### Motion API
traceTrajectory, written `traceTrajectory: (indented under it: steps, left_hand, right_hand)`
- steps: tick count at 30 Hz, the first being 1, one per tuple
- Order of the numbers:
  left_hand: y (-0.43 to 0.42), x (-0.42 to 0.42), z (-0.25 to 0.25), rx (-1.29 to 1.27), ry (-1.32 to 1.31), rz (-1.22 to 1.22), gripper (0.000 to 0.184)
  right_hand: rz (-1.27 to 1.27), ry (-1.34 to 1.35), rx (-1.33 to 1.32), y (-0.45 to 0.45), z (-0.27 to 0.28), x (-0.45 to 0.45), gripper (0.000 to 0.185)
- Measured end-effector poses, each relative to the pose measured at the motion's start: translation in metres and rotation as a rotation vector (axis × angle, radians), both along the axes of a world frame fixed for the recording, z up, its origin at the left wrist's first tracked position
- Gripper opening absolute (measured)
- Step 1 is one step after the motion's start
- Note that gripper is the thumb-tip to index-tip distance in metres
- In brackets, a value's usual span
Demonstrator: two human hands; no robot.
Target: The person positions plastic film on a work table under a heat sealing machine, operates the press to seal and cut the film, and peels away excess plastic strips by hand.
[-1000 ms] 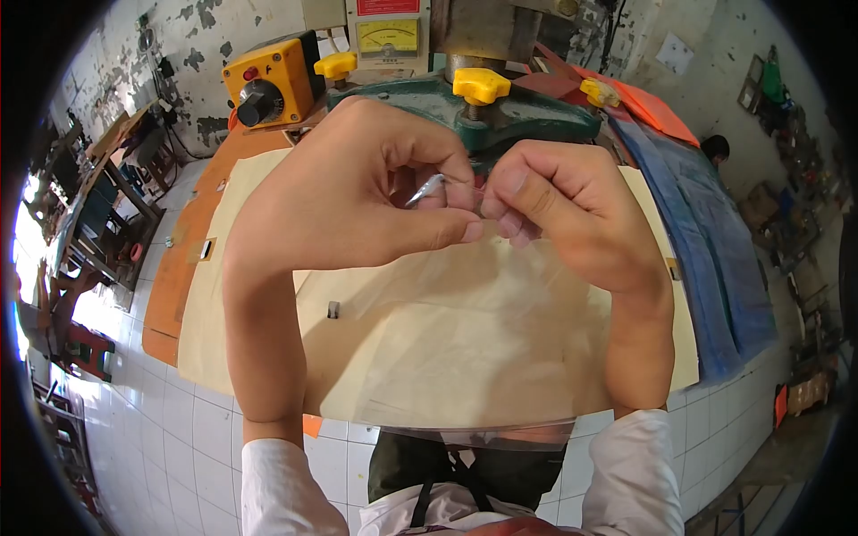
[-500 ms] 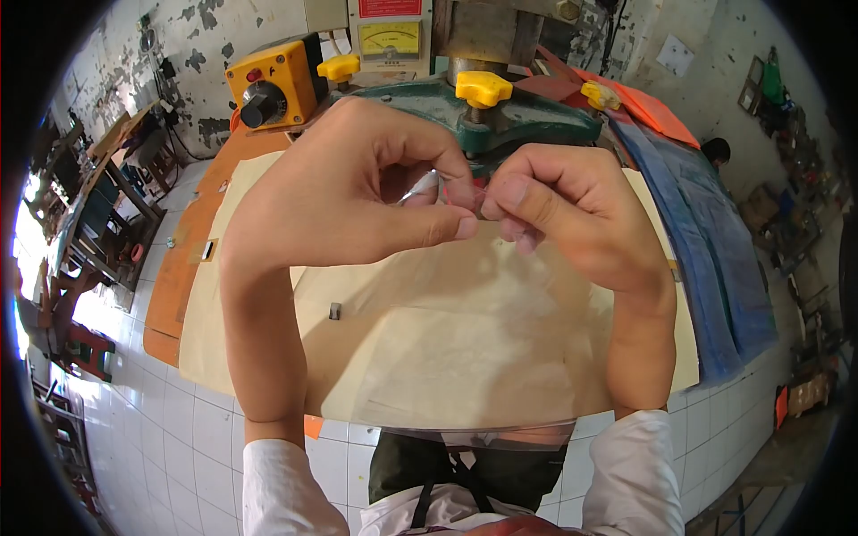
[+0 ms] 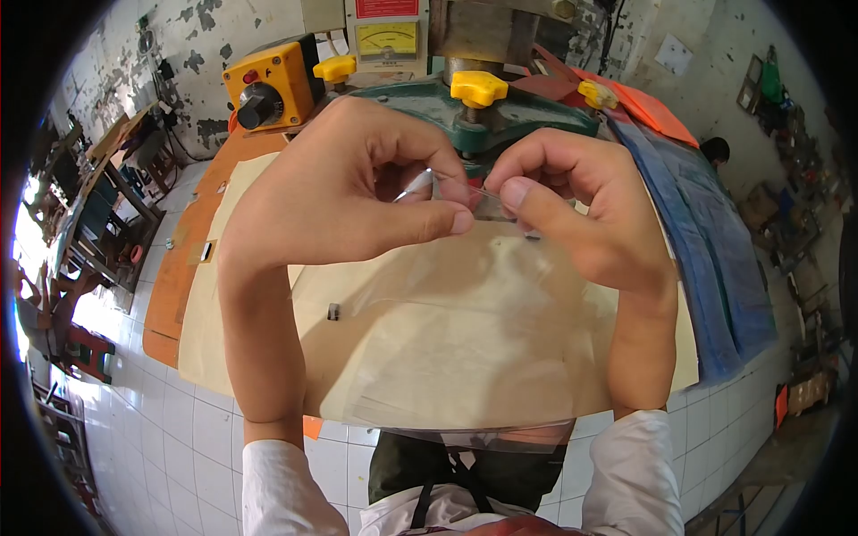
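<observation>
My left hand [image 3: 357,192] is closed in a pinch, thumb against fingertips, on a clear plastic sheet [image 3: 465,366]. A shiny folded bit of the plastic shows inside that hand's curl. Facing it, my right hand [image 3: 572,196] pinches the sheet's upper edge between thumb and forefinger, and a thin see-through stretch of it spans the small gap between the hands. Below them the sheet spreads over the cream board [image 3: 210,339] and reaches its near edge. Reflections make its full outline hard to follow. A small dark block [image 3: 333,312] lies on the board near my left forearm.
A green machine base [image 3: 527,121] with yellow star knobs [image 3: 479,88] stands just behind my hands. To its left is a yellow control box [image 3: 268,85] with a black dial. Blue sheeting [image 3: 706,259] drapes along the right side, near an orange sheet [image 3: 648,107].
My right hand has shifted slightly up and away from my left, opening a small gap spanned by plastic. My left hand has barely moved.
</observation>
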State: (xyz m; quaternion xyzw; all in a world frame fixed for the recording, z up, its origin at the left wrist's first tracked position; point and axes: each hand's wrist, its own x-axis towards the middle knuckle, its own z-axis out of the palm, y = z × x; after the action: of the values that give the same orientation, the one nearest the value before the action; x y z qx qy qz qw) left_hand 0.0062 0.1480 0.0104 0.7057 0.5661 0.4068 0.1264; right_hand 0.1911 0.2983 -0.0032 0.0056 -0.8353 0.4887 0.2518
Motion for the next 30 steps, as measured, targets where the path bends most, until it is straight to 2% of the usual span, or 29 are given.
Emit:
traceTrajectory:
  steps: [7,14,16,25,29,30]
  left_hand:
    - [0.001,0.001,-0.002,-0.007,-0.01,0.008,0.013]
    - [-0.005,-0.001,0.006,-0.029,-0.011,0.045,0.011]
    - [-0.006,-0.001,0.007,-0.037,-0.036,0.053,0.011]
    - [-0.01,-0.003,0.009,-0.054,-0.074,0.076,0.012]
    - [-0.01,-0.004,0.01,-0.069,-0.096,0.08,0.013]
    - [-0.01,-0.005,0.009,-0.07,-0.097,0.079,0.013]
  right_hand:
    - [-0.075,0.061,0.216,0.002,-0.004,-0.001,0.012]
    - [-0.107,0.065,0.061,0.008,0.0,0.003,0.012]
    - [-0.008,0.05,-0.047,0.007,0.002,0.004,0.012]
    - [0.021,-0.048,0.23,0.014,0.003,0.007,0.013]
    - [0.021,-0.067,0.24,0.014,0.004,0.007,0.012]
    - [0.033,-0.054,0.172,0.013,0.004,0.006,0.012]
